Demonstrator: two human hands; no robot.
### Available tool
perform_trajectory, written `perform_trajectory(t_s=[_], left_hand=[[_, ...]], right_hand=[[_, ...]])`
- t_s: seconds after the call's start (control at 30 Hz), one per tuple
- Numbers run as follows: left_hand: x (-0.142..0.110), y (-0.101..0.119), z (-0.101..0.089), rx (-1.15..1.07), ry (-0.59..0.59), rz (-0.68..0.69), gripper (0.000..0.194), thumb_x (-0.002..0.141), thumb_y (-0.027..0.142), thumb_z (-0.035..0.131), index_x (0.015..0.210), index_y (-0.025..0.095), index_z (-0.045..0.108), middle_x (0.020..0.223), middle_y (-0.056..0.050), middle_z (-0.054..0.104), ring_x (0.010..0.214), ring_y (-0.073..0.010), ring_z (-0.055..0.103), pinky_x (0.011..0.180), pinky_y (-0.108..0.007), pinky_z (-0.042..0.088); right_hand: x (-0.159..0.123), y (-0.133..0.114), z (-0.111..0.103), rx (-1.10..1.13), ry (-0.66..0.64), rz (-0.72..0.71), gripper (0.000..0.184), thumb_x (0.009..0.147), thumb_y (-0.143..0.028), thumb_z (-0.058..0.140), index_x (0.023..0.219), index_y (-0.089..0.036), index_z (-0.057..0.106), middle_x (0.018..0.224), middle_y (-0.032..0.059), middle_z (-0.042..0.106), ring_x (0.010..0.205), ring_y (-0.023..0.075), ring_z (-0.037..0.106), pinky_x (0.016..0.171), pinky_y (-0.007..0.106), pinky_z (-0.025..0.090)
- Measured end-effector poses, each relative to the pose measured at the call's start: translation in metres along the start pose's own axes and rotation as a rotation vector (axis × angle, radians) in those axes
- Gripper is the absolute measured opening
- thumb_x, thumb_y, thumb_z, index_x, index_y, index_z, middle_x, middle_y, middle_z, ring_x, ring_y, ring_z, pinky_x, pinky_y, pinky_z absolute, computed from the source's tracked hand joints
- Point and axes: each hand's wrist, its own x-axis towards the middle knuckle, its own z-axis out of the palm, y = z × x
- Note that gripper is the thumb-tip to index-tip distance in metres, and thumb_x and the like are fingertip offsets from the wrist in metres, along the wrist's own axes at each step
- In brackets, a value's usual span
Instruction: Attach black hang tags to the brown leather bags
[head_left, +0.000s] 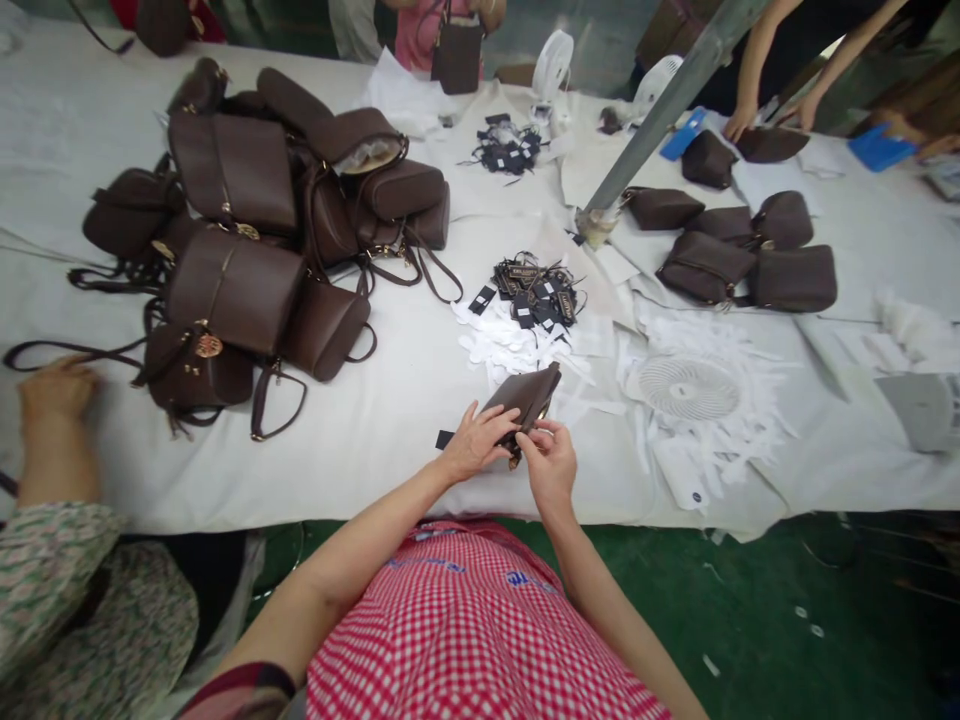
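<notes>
A small dark brown pouch [522,392] is held at the near edge of the table, tilted up in front of my body. My left hand [478,443] lies across its near left side, fingers over the surface and gripping it. At its near right corner my right hand [552,462] pinches the edge with thumb and fingers closed; what exactly lies between the fingertips is hidden. A black tag [444,439] shows beside my left hand. Just beyond the pouch is a pile of black tags with cords [534,290], bordering loose white paper pieces [504,340].
A heap of brown handbags [236,180] covers the table's left side. Several brown pouches [792,278] lie at right, behind a white fan [688,386]. A slanted metal post [660,110] rises mid-table. A co-worker's hand [56,390] rests at left; other people stand across.
</notes>
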Motion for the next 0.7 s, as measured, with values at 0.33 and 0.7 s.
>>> perform_trajectory(t_s=[0.33,0.7], left_hand=[[0.004,-0.003,0.014,0.043,0.06,0.024,0.039,0.092,0.037,0.051,0.127,0.02,0.05,0.144,-0.012,0.049,0.139,-0.0251,0.038,0.118,-0.058,0.012],[0.003,-0.002,0.022,0.023,0.057,0.026,0.053,0.095,0.031,0.045,0.145,0.021,0.031,0.151,-0.016,0.037,0.146,-0.0243,0.022,0.116,-0.059,0.017]], right_hand=[[0.002,0.01,-0.008,-0.175,-0.125,-0.095,0.029,0.077,-0.04,0.061,0.096,-0.022,0.05,0.075,-0.0012,0.061,0.065,0.0161,0.06,0.062,0.029,0.048],[0.015,0.015,-0.011,0.145,-0.299,0.036,0.045,0.07,-0.037,0.072,0.101,-0.023,0.042,0.061,-0.0105,0.052,0.046,0.0084,0.048,0.043,0.02,0.039]])
